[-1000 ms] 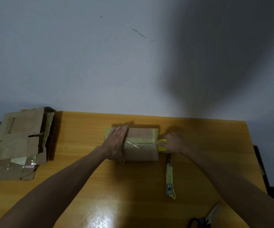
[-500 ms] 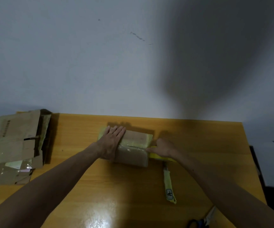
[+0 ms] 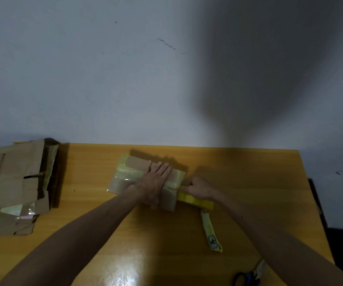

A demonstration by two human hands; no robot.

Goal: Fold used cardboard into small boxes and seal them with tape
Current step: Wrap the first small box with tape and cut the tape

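Two hands were at the small cardboard box (image 3: 125, 178), which lay slightly askew near the middle of the wooden table (image 3: 249, 174). The left hand (image 3: 155, 182) lay flat across the right half of the box top, its fingers (image 3: 162, 168) straight, close together and pointing toward the wall, so that the box sat directly beneath palm and fingers. The left part of the box stuck out beyond the hand, wrapped in shiny clear and pale yellow film. The right hand (image 3: 200, 187) was just beside the box's right end, its knuckles touching or almost touching that end.

Much of the box top was covered by the left hand, and the seam under it could not be seen. A strip of yellow tape (image 3: 197, 201) ran from the box's lower right corner out beneath the right hand, whose palm hid where the tape met the fingers. The scissors (image 3: 246, 277) at the near right were cut off by the frame's bottom edge and blurred. The print on the yellow utility knife (image 3: 210, 232), lying on the table near the right forearm, was too small to read.

The right hand's fingers were curled tight, closed over the yellow tape. A stack of flattened cardboard (image 3: 11, 178) lay at the table's left edge, well apart from both hands.
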